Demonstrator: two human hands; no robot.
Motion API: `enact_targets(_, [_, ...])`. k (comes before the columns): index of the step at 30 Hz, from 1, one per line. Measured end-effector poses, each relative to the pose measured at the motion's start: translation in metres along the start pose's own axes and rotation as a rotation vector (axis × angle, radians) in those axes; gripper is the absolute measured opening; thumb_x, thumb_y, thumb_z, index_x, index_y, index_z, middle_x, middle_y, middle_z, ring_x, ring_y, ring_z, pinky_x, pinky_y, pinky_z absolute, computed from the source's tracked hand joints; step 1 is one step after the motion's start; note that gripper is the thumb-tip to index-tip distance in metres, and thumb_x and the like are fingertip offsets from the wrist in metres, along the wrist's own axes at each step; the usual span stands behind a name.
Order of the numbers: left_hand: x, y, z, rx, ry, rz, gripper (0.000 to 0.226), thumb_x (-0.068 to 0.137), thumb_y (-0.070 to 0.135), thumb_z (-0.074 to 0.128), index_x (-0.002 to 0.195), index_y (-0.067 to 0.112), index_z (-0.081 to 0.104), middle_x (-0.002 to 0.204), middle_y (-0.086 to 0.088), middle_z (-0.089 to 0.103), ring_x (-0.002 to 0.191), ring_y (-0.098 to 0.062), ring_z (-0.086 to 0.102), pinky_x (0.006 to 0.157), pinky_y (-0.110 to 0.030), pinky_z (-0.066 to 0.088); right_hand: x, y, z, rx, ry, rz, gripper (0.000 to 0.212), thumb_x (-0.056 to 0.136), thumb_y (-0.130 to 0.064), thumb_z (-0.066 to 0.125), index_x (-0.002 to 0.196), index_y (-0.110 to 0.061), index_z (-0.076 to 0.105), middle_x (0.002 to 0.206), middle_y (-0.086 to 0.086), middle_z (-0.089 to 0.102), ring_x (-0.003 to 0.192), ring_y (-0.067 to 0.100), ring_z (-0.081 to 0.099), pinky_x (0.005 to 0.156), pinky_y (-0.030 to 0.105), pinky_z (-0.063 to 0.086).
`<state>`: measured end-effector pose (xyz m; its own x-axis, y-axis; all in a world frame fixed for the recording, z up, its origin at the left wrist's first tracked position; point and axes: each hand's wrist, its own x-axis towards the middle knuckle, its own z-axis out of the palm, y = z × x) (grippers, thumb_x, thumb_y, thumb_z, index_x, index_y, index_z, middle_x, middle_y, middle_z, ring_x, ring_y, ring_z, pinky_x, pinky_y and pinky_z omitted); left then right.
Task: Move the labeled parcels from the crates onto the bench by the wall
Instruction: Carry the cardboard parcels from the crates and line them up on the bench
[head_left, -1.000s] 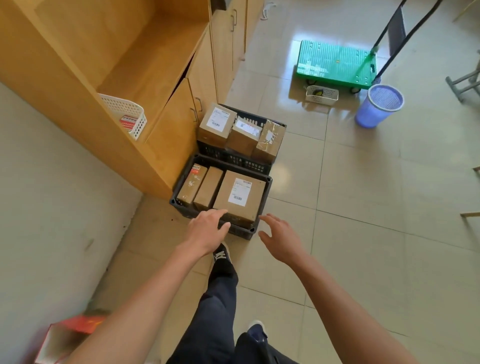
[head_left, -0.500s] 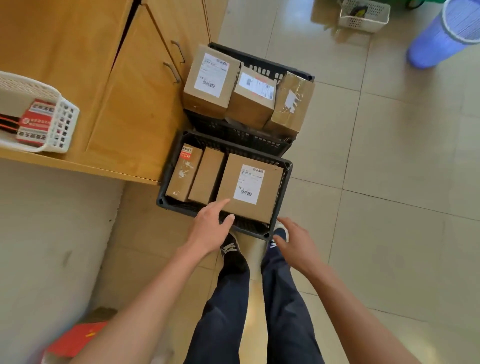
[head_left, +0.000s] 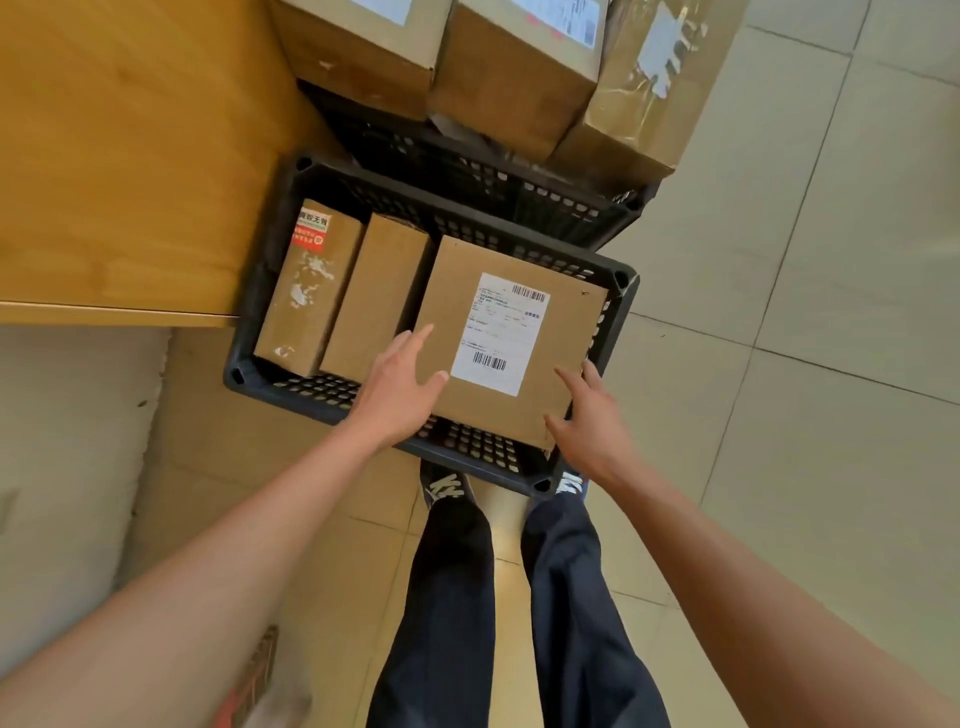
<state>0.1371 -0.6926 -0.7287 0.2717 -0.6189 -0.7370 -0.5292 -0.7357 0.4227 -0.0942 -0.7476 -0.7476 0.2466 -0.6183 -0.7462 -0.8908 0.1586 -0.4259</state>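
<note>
Head view: wide brown cardboard parcel with white shipping label (head_left: 511, 340) lies flat at right end of near black perforated plastic crate (head_left: 332, 397), long axis running away from person. Left hand (head_left: 400, 387), fingers spread, rests on its left edge; right hand (head_left: 589, 415), open, at right corner beside crate wall. Tight sideways; open room above.

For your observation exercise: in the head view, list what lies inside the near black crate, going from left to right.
Narrow parcel with red sticker → plain narrow parcel → wide parcel with white shipping label, with the left hand on its left edge and the right hand at its right corner.
</note>
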Motion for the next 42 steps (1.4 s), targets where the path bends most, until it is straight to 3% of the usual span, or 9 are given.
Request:
enact_targets(6, [0.053, -0.012, 0.017, -0.057, 0.03, -0.047, 0.075, 0.101, 0.029, 0.059, 0.159, 0.042, 0.015, 0.168, 0.004, 0.015, 0.154, -0.024, 0.015, 0.121, -0.054, 0.023, 0.038, 0.004, 0.02, 0.184, 0.032, 0.125, 0.068, 0.097, -0.021, 0.057, 0.157, -0.032, 0.027, 0.168, 0.002, 0.0, 0.149, 0.029, 0.026, 0.109, 0.049, 0.046])
enact_targets(9, [0.063, -0.017, 0.022, -0.066, -0.004, -0.063, 0.073, 0.101, 0.029, 0.058, 0.159, 0.043, 0.016, 0.168, 0.001, 0.015, 0.154, -0.024, 0.016, 0.121, -0.053, 0.023, 0.046, -0.005, 0.026, 0.267, 0.044, 0.205, 0.07, 0.097, -0.023, 0.06, 0.157, -0.038, 0.027, 0.168, 0.007, -0.001, 0.153, 0.033, 0.011, 0.117, 0.056, 0.033])
enact_targets(14, [0.063, -0.023, 0.025, -0.131, -0.021, -0.083, 0.068, 0.1, 0.031, 0.06, 0.157, 0.042, 0.026, 0.168, 0.001, 0.015, 0.153, -0.022, 0.017, 0.121, -0.048, 0.021, 0.05, -0.02, 0.025, 0.405, 0.113, 0.28, 0.073, 0.093, -0.019, 0.066, 0.155, -0.037, 0.033, 0.166, 0.007, 0.012, 0.151, 0.033, 0.011, 0.119, 0.053, 0.024])
enact_targets(19, [0.049, -0.028, 0.025, -0.144, 0.011, -0.089, 0.071, 0.095, 0.036, 0.066, 0.155, 0.047, 0.029, 0.169, 0.002, 0.011, 0.154, -0.031, 0.009, 0.121, -0.058, 0.02, 0.046, -0.029, 0.028, 0.451, 0.191, 0.291, 0.074, 0.086, -0.025, 0.072, 0.15, -0.04, 0.04, 0.161, 0.003, 0.022, 0.148, 0.028, 0.019, 0.119, 0.055, 0.025])
enact_targets(24, [0.017, -0.024, 0.008, -0.194, 0.084, -0.066, 0.069, 0.095, 0.033, 0.067, 0.154, 0.046, 0.033, 0.168, 0.006, 0.015, 0.153, -0.026, 0.009, 0.12, -0.057, 0.024, 0.016, -0.042, 0.018, 0.543, 0.264, 0.159, 0.073, 0.087, -0.02, 0.075, 0.15, -0.036, 0.041, 0.156, -0.006, 0.019, 0.138, 0.016, 0.033, 0.098, 0.025, 0.04])
enact_targets(26, [-0.004, -0.017, -0.003, -0.192, 0.115, -0.052, 0.069, 0.095, 0.031, 0.068, 0.153, 0.045, 0.034, 0.167, 0.008, 0.014, 0.153, -0.024, 0.01, 0.118, -0.056, 0.025, -0.004, -0.05, 0.01, 0.497, 0.272, 0.112, 0.077, 0.086, -0.021, 0.077, 0.151, -0.037, 0.039, 0.158, -0.008, 0.016, 0.142, 0.017, 0.03, 0.101, 0.029, 0.045])
enact_targets(28, [-0.028, -0.009, -0.015, -0.193, 0.145, -0.032, 0.07, 0.094, 0.03, 0.07, 0.153, 0.045, 0.035, 0.167, 0.008, 0.013, 0.152, -0.024, 0.01, 0.117, -0.055, 0.026, -0.029, -0.061, -0.002, 0.429, 0.287, 0.066, 0.079, 0.084, -0.024, 0.079, 0.151, -0.037, 0.039, 0.159, -0.009, 0.013, 0.146, 0.019, 0.022, 0.112, 0.04, 0.04])
enact_targets(32, [-0.084, 0.013, -0.046, -0.216, 0.206, 0.013, 0.076, 0.091, 0.033, 0.074, 0.152, 0.049, 0.033, 0.168, 0.008, 0.009, 0.154, -0.023, 0.012, 0.119, -0.054, 0.025, -0.08, -0.084, -0.034, 0.342, 0.295, -0.05, 0.079, 0.083, -0.025, 0.079, 0.151, -0.038, 0.04, 0.158, -0.016, 0.008, 0.148, 0.017, 0.016, 0.118, 0.041, 0.032])
enact_targets(42, [-0.263, 0.065, -0.117, -0.239, 0.483, -0.013, 0.089, 0.089, 0.037, 0.075, 0.155, 0.054, 0.018, 0.169, 0.008, -0.004, 0.155, -0.02, 0.006, 0.123, -0.051, 0.021, -0.211, -0.159, -0.133, 0.096, 0.16, -0.424, 0.084, 0.082, -0.024, 0.079, 0.151, -0.042, 0.034, 0.162, -0.02, -0.007, 0.149, 0.015, 0.003, 0.118, 0.055, 0.032])
